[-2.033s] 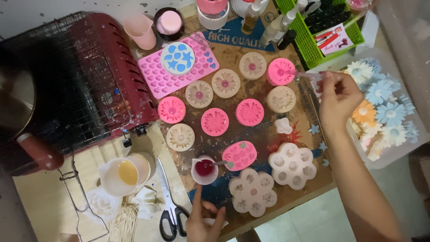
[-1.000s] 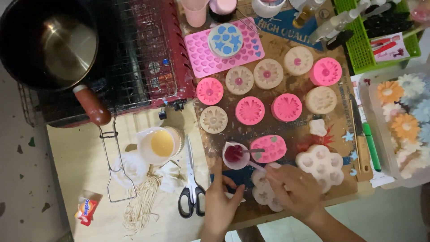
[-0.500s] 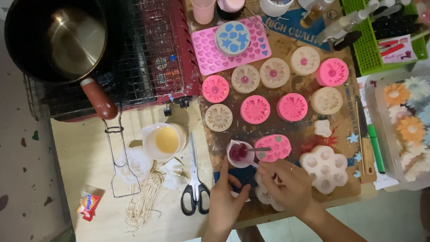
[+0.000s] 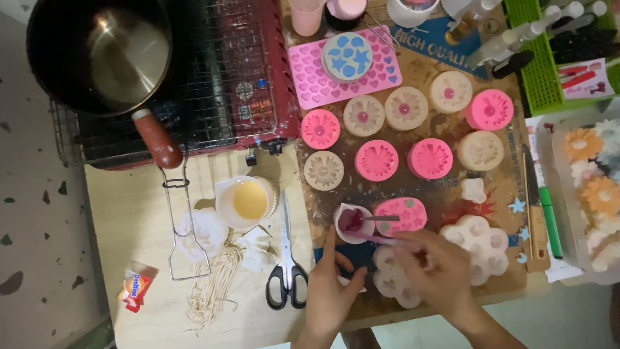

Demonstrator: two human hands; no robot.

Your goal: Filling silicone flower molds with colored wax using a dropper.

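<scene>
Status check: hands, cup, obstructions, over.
Left hand steadying small white cup of red liquid. Right hand dipping thin pipette into it. Pink oval mould close beside cup.

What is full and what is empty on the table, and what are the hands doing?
Small white cup: holds dark red liquid.
Left hand: index finger touching the small white cup.
Right hand: holding a thin dropper tipped into the cup.
White jug: holds yellow liquid.
Pan: empty, on the wire rack.
Scissors: closed, lying flat.
Round flower moulds: some with pink centres.
Heart mould: pink, with a blue-filled round mould on it.
</scene>
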